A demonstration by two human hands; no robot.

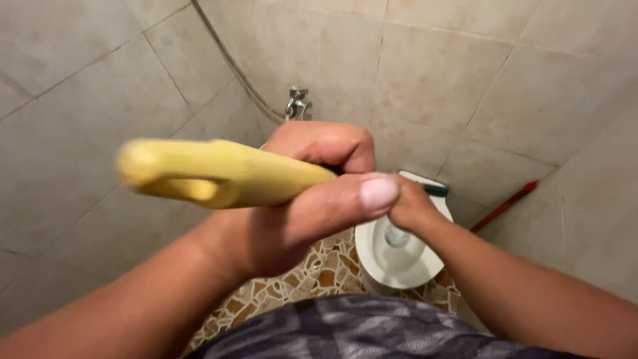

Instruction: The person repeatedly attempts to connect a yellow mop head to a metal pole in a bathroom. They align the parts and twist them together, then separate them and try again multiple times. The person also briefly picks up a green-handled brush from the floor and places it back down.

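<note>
Although the near end is blurred, the thing in hand reads as a long-handled toilet brush with a yellow plastic handle [219, 174] that has a hanging loop moulded into its end. The left hand [299, 199] is clenched round the handle just past that loop, thumb laid along the top with its nail facing the camera and fingers curled over the far side. Further down, the right hand [412, 206] is closed round the shaft where a short dark green section [435, 190] shows — whether that green piece is part of the shaft or the brush head's collar I cannot tell, since the hand hides the rest.

Held out over the white toilet bowl [399, 249], the brush sits well above the pebble-patterned floor [319, 272], roughly level and pointing away from the body. It looks light and rigid: moulded plastic, smooth, likely slippery when wet — so a two-handed hold like this one, one hand near the loop and one near the far end, seems the steadiest place to take it.

Behind, a metal tap [298, 103] with a hose sits on the beige tiled wall [465, 80], and a red-handled stick [505, 206] leans in the corner.
</note>
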